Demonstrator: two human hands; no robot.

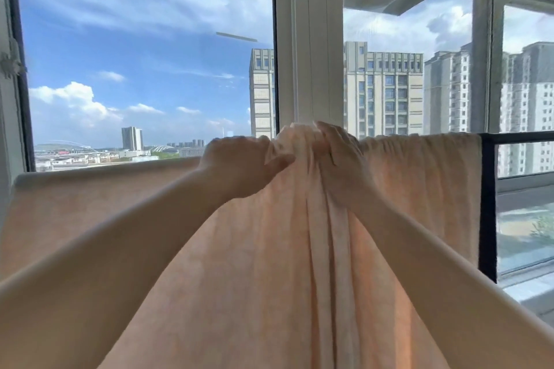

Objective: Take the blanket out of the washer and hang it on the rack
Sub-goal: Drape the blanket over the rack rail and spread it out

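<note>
Peach-pink cloth fills most of my view: the blanket hangs over the top bar of the black drying rack, in front of a big window with sky and tall buildings behind. I see both hands raised to the top edge, close together near the white window frame. The left hand is closed on a bunched fold, thumb stretched toward the middle. The right hand is curled tight around the gathered pleats beside it. To the right the blanket lies flat on the bar; to the left it spreads wide and smooth.
</note>
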